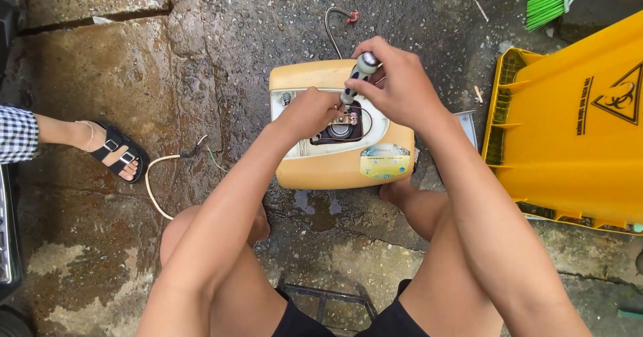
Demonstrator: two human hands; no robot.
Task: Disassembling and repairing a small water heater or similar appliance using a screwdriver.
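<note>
Nearest: my left hand (309, 113), fingers curled, steadying the opened yellowed appliance (338, 166) on wet concrete (134, 76). Next: my right hand (395, 82), closed around the screwdriver (355, 79), tip in exposed internals. Cover apparently off; work inside, I judge, unfinished.

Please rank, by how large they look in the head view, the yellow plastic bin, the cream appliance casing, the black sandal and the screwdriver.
1. Yellow plastic bin, though partly cut off by the frame.
2. Cream appliance casing.
3. Black sandal.
4. Grey-handled screwdriver in the right hand, mostly hidden, so its rank is unsure.
</note>
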